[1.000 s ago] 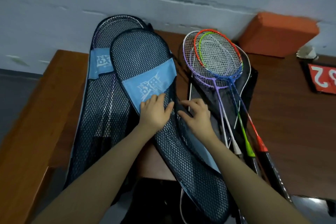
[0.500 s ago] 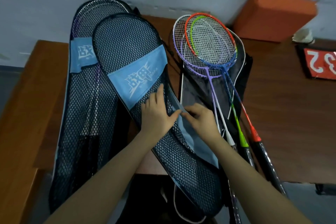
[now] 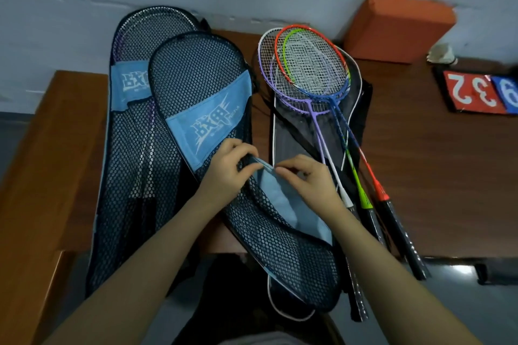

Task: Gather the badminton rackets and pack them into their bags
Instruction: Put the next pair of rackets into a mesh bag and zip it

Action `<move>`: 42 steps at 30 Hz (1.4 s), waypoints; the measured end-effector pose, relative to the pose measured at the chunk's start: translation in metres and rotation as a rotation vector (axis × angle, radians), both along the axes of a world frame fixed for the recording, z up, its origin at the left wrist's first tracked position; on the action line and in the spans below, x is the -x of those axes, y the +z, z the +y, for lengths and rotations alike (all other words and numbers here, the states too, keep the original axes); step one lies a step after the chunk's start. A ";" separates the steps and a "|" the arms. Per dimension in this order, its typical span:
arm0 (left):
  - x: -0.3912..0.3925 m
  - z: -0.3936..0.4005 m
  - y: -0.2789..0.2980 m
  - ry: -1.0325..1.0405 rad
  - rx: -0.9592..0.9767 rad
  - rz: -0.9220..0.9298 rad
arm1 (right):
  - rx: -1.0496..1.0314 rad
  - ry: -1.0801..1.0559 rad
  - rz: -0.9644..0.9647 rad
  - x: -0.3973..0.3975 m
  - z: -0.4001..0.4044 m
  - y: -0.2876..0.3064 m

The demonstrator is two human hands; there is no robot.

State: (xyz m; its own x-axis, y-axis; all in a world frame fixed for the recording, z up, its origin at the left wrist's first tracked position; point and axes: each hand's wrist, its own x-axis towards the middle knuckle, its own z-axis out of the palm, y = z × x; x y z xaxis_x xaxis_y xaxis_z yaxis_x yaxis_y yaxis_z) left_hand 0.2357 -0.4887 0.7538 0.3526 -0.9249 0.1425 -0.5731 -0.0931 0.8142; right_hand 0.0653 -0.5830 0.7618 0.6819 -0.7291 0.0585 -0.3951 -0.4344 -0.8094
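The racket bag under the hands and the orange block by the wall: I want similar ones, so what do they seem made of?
The racket bag looks like dark open mesh, probably synthetic, with holes showing through; its light blue printed band and lining look like matte woven fabric. The orange block has a dull surface and softly rounded edges, possibly foam, though that is uncertain.

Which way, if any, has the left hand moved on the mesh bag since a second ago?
Yes. The left hand has slid off the mesh bag's blue label toward the bag's right edge, where it now pinches the opening.
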 end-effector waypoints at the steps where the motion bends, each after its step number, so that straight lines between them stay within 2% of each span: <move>1: -0.001 0.003 0.002 0.004 0.008 -0.012 | 0.078 -0.010 0.025 0.007 -0.003 -0.001; 3: 0.001 0.008 0.006 0.030 0.023 -0.038 | 0.249 -0.086 0.113 0.027 -0.009 -0.011; 5: 0.007 0.012 0.009 0.077 0.035 -0.079 | 0.318 -0.204 0.214 0.048 -0.011 -0.022; 8: 0.023 0.016 0.007 0.115 -0.006 -0.124 | 0.308 -0.296 0.409 0.076 -0.007 -0.034; 11: 0.045 0.016 -0.001 0.158 -0.127 -0.137 | 0.238 -0.295 0.594 0.095 -0.001 -0.040; 13: 0.059 0.017 -0.009 0.216 -0.174 -0.217 | 0.263 -0.277 0.647 0.104 0.004 -0.046; 16: 0.078 0.016 -0.018 0.297 -0.202 -0.433 | 0.291 -0.282 0.626 0.113 0.007 -0.050; 18: 0.093 0.016 -0.017 0.273 -0.194 -0.562 | 0.282 -0.252 0.620 0.114 0.004 -0.048; 22: 0.126 0.019 -0.025 0.005 -0.015 -0.639 | 0.189 -0.238 0.490 0.120 0.004 -0.045; 25: 0.142 0.010 -0.035 -0.142 -0.088 -0.707 | 0.108 -0.324 0.346 0.127 0.009 -0.037; 28: 0.143 0.000 -0.038 -0.194 -0.198 -0.704 | 0.031 -0.365 0.226 0.129 0.009 -0.024; 32: 0.133 -0.004 -0.043 -0.137 -0.154 -0.648 | -0.001 -0.390 0.162 0.138 0.005 -0.021; 38: 0.109 0.018 -0.025 0.112 0.028 -0.467 | 0.016 -0.419 0.221 0.145 0.003 -0.030; 42: 0.099 0.030 -0.010 0.149 0.069 -0.433 | 0.051 -0.419 0.297 0.140 0.004 -0.033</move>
